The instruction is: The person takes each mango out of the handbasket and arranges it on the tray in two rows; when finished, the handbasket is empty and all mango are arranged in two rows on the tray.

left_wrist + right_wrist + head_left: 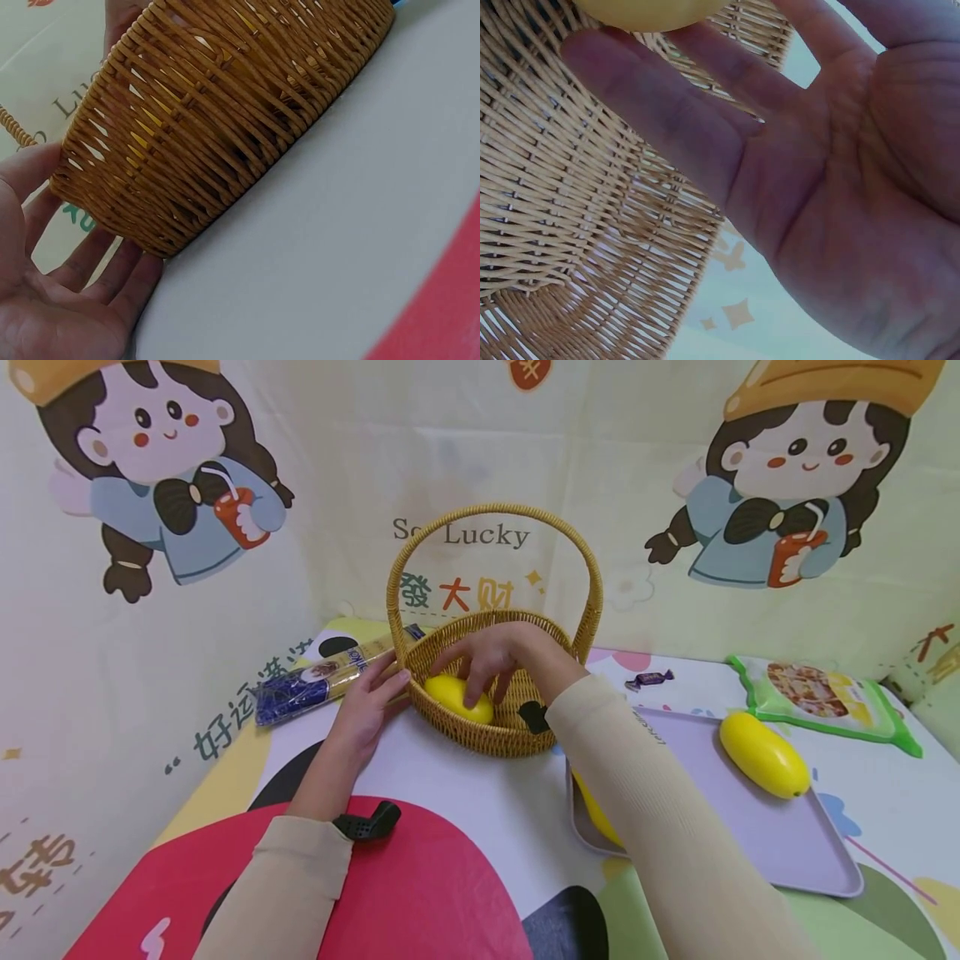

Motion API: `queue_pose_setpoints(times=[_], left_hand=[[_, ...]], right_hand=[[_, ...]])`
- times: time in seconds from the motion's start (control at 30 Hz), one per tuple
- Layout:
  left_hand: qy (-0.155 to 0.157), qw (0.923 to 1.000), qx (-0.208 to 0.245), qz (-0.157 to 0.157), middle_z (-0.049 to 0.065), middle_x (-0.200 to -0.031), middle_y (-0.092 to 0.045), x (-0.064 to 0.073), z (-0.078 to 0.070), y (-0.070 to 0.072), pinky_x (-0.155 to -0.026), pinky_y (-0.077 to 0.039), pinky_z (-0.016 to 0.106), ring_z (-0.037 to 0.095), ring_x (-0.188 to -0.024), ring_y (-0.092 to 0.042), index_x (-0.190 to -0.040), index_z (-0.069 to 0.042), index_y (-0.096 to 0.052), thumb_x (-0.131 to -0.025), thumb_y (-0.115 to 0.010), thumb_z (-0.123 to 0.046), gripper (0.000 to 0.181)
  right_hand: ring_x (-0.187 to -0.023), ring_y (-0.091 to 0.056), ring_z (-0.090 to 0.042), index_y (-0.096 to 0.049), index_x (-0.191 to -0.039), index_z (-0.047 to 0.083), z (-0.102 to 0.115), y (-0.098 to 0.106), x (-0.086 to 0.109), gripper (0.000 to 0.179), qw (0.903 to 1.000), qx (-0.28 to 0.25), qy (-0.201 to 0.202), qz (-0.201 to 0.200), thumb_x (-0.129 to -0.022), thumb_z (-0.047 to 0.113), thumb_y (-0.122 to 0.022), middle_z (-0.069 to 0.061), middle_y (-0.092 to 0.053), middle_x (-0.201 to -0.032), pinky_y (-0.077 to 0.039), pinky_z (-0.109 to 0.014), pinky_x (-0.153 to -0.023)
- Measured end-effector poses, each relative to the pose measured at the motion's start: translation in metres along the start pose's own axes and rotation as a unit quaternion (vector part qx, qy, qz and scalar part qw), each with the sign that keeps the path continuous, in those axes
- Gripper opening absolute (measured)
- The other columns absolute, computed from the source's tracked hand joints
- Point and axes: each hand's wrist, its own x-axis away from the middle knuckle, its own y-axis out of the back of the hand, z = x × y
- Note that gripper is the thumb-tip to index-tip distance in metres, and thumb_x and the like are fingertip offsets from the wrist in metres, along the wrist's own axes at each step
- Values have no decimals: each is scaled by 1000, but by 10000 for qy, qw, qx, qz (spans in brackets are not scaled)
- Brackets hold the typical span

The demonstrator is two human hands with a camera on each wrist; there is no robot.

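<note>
A wicker basket (pixel 480 739) with a tall arched handle stands near the back wall. My left hand (pixel 367 706) holds its left side, thumb at the rim and fingers spread along the outer wall. The left wrist view shows those fingers (pixel 112 285) reaching down to the basket's base. Inside the basket lies a yellow oblong fruit (pixel 453 696). My right hand (pixel 495 656) reaches over the rim and grips this fruit from above, thumb on its near side. In the right wrist view, the fingertips (pixel 592 56) meet the fruit (pixel 652 11).
Right of the basket, a lilac tray (pixel 720 827) bears a yellow fruit (pixel 765 754) and another (pixel 596 810) partly hidden by my right sleeve. Behind it are a purple-wrapped candy (pixel 650 679) and a green-edged food packet (pixel 821 697). A long noodle packet (pixel 322 681) lies left of the basket.
</note>
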Motion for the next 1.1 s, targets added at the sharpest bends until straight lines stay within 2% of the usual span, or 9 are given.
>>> queue_pose_setpoints(times=[0.2,0.43,0.87,1.1], left_hand=[[9,10000,39,-7,4,-164,-41,-1,0,-3,-121,-41,40,24,-144,-49,-160,-34,-39,-105,-62,-28,61],[-23,10000,5,12,4,-164,-41,0,-1,-5,-122,-41,40,25,-143,-49,-160,-33,-39,-104,-63,-29,61],[-18,10000,-36,33,5,-165,-39,0,-1,-5,-122,-41,41,26,-145,-48,-162,-32,-36,-105,-61,-26,62],[-39,10000,-44,33,5,-166,-37,0,-1,-1,-122,-40,41,26,-147,-46,-162,-32,-34,-106,-60,-26,63]], right_hand=[[-115,-67,-30,-50,-152,37,-3,1,4,77,10000,-1,31,-26,-89,4,-78,-13,-48,-151,-62,-40,-94],[-125,-60,-28,-51,-152,36,-9,5,12,74,9994,-262,177,-128,-90,6,-77,-14,-43,-156,-63,-42,-93],[-128,-55,-29,-51,-151,39,-25,9,30,72,9953,-656,408,-592,-90,13,-79,-7,-43,-152,-63,-40,-93],[-127,-57,-31,-52,-150,39,-27,11,38,72,9908,-927,454,-879,-88,16,-83,-13,-45,-150,-63,-42,-92]])
